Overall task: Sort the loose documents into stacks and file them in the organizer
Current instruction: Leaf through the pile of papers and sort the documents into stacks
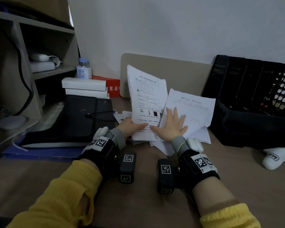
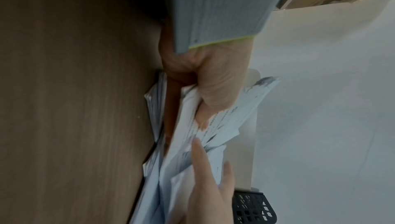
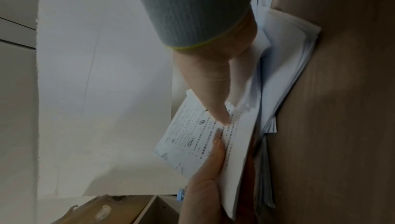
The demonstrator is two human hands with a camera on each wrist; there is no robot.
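left hand [image 1: 130, 126] grips printed sheets [image 1: 147, 99]; right hand [image 1: 170, 126] flat on papers [image 1: 192, 111].

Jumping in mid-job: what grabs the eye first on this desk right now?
The messy pile of white papers at the middle of the brown desk. The left hand grips a printed sheaf tilted up off the pile, while the right hand lies flat with spread fingers on another sheet beside it. Next comes the black slotted organizer standing at the right, against the wall.
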